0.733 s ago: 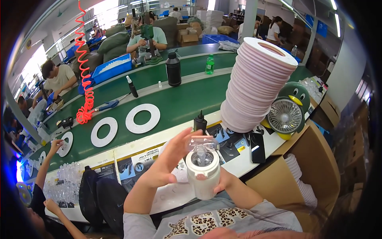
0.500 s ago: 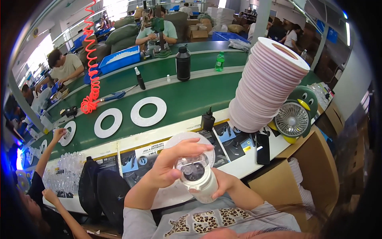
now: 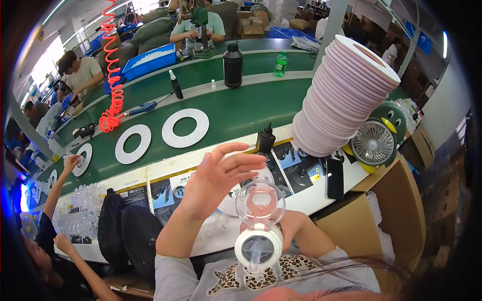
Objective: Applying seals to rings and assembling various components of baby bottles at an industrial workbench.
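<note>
My right hand (image 3: pixel 296 228) grips a white drinking bottle (image 3: pixel 258 248) in front of my chest, its round top tilted toward me. Swung up from the bottle's far side is a clear domed lid (image 3: pixel 261 200); a clear spout-like piece shows in the round opening. Most of my right fingers are behind the bottle. My left hand (image 3: pixel 216 175) is raised beside the lid, fingers stretched and apart, holding nothing. Beneath it, a white disc lies on the table, partly covered by my hand and the lid.
A tall stack of white rings (image 3: pixel 346 95) leans at the right, beside a penguin-shaped fan (image 3: pixel 374 143) and a black phone (image 3: pixel 335 179). White rings (image 3: pixel 186 128) lie on the green conveyor (image 3: pixel 241 118). A black dropper bottle (image 3: pixel 265 139) stands ahead. A co-worker's hand (image 3: pixel 73 161) reaches in at left.
The bottle's clear lid has swung up and open. My left hand has come off it and moved up and left, fingers spreading. My right hand still holds the bottle, now tilted toward me.
</note>
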Available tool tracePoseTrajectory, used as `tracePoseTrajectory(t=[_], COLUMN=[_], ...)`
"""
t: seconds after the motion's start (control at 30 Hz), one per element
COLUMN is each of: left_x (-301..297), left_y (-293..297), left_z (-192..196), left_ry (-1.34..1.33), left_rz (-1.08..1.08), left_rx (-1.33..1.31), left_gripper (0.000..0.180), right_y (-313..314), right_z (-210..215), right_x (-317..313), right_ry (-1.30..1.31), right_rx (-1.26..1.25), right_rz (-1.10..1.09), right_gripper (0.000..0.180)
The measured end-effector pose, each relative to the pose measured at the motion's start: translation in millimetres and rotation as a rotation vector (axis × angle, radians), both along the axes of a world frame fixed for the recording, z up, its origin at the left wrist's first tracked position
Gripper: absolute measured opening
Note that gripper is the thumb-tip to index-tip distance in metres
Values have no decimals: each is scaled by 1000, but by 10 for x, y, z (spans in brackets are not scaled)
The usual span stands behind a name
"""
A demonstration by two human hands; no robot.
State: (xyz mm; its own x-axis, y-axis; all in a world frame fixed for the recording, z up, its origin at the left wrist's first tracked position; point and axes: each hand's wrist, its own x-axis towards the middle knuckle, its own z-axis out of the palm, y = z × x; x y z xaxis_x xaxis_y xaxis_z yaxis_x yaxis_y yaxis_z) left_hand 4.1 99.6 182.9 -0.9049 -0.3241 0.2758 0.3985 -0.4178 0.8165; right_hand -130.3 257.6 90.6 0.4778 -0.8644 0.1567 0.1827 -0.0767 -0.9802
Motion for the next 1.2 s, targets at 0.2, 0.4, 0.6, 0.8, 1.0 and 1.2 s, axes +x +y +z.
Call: tracePoseTrajectory(t=[0.2, 0.4, 0.6, 0.8, 1.0, 1.2], left_x=[46, -2, 84, 31, 39, 56], left_y=[-47, -38, -75, -63, -53, -65], left_z=[-24, -23, -66, -43, -79, -73], left_ry=[67, 110, 96, 133, 124, 105], left_rz=[62, 27, 57, 42, 87, 113], left_rx=[21, 26, 59, 32, -9, -31], left_gripper=[55, 54, 51, 52, 50, 49], right_y=[59, 145, 43, 70, 20, 17], right_z=[-84, -188, 153, 121, 123, 33], right_x=[25, 64, 71, 22, 40, 7], right_ry=[-72, -171, -70, 42, -18, -93], right_rx=[-64, -47, -201, -346, -341, -304], right_rz=[69, 23, 74, 47, -15, 7], right_gripper=[88, 88, 85, 86, 73, 83])
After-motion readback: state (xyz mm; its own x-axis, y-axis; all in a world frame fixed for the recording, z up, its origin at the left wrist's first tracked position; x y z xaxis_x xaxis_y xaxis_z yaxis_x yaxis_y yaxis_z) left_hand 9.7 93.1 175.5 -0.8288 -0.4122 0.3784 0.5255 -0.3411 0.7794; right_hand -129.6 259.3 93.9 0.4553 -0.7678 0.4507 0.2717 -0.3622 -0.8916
